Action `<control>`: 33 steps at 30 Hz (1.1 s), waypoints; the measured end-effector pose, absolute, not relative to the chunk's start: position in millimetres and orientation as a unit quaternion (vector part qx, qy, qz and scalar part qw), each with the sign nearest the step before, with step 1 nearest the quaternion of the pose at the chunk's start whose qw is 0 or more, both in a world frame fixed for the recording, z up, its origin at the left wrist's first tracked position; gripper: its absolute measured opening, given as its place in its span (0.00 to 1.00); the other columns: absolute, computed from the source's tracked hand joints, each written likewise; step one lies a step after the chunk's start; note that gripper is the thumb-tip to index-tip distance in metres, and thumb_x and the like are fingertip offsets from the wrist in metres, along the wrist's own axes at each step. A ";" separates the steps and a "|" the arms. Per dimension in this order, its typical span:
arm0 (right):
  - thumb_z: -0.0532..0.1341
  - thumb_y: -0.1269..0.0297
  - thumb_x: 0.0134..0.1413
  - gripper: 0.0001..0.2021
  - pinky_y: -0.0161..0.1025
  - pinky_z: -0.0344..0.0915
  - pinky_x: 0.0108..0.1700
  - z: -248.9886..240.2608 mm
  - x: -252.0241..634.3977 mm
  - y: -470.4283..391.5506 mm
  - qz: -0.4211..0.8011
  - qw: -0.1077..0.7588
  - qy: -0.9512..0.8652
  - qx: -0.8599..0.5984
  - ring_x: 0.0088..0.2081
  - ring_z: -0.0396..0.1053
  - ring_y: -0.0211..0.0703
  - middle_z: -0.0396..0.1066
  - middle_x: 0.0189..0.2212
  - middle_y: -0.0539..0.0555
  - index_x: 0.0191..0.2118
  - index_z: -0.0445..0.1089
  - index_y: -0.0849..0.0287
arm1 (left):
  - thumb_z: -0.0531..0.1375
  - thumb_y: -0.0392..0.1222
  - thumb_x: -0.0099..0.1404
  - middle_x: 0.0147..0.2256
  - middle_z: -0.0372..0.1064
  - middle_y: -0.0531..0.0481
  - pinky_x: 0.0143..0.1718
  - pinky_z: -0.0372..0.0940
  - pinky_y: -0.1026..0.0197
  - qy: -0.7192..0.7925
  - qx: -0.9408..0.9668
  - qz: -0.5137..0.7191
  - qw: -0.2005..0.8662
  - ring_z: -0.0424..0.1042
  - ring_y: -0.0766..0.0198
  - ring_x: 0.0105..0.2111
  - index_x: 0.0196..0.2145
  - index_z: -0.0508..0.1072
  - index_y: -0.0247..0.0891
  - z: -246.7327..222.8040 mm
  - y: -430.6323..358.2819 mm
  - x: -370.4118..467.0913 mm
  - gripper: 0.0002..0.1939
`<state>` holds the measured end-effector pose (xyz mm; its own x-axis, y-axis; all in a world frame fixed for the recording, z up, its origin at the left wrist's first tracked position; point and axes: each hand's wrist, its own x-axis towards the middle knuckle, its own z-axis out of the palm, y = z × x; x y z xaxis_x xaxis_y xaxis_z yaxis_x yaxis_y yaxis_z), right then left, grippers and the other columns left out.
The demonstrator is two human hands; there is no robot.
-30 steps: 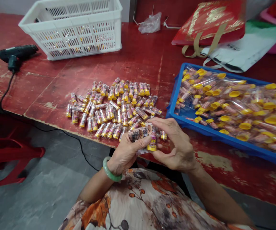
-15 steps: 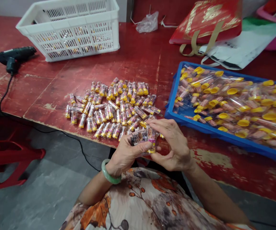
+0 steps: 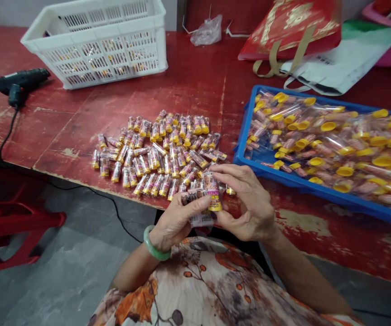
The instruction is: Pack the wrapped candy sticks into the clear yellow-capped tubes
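Note:
My left hand [image 3: 178, 217], with a green bangle at the wrist, holds a small clear package with printed labels [image 3: 200, 219] under its thumb. My right hand [image 3: 249, 203] has its thumb and fingers curved around a small yellow-ended tube [image 3: 213, 192], which stands upright against that package. Both hands are close together at the table's front edge. Just beyond them many small wrapped tubes with yellow ends [image 3: 152, 158] lie in a loose pile on the red table [image 3: 79, 104].
A blue tray [image 3: 246, 131] of longer clear wrappers with yellow caps is at the right. At the back left stands a white basket [image 3: 96, 40], near a black heat gun [image 3: 21, 79]. Red bag [image 3: 297, 27], white bag [image 3: 345, 59] and plastic bag [image 3: 209, 31] lie behind. A red stool [image 3: 15, 213] is lower left.
The tube between my hands has turned more upright and shows its label and yellow end more fully. My right hand has shifted slightly, and the package in my left hand has tilted.

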<state>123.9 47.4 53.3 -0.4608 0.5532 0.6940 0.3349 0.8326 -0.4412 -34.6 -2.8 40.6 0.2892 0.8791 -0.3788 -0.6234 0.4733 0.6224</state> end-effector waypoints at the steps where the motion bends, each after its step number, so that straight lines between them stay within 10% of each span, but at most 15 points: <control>1: 0.59 0.74 0.37 0.36 0.59 0.67 0.50 52.4 123.5 47.1 0.123 0.453 -0.843 -0.261 0.52 0.68 0.59 0.69 0.51 0.63 0.59 0.60 0.58 | 0.68 0.43 0.56 0.32 0.77 0.46 0.37 0.68 0.59 0.349 0.178 0.484 0.782 0.75 0.62 0.30 0.38 0.79 0.35 40.8 -2.2 -34.1 0.13; 33: 0.57 0.76 0.34 0.38 0.64 0.63 0.55 32.0 120.7 47.6 0.066 0.469 -0.847 -0.241 0.54 0.66 0.60 0.66 0.52 0.67 0.59 0.59 0.66 | 0.70 0.38 0.53 0.35 0.77 0.46 0.38 0.68 0.61 0.349 0.196 0.532 0.746 0.73 0.64 0.31 0.38 0.79 0.34 34.8 -3.0 -28.4 0.13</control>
<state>120.7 47.6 32.0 -0.4442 0.4700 0.7628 0.3459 0.8753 -0.3379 -28.4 -3.0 34.8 0.1897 0.9309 -0.3121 -0.6582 0.3564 0.6631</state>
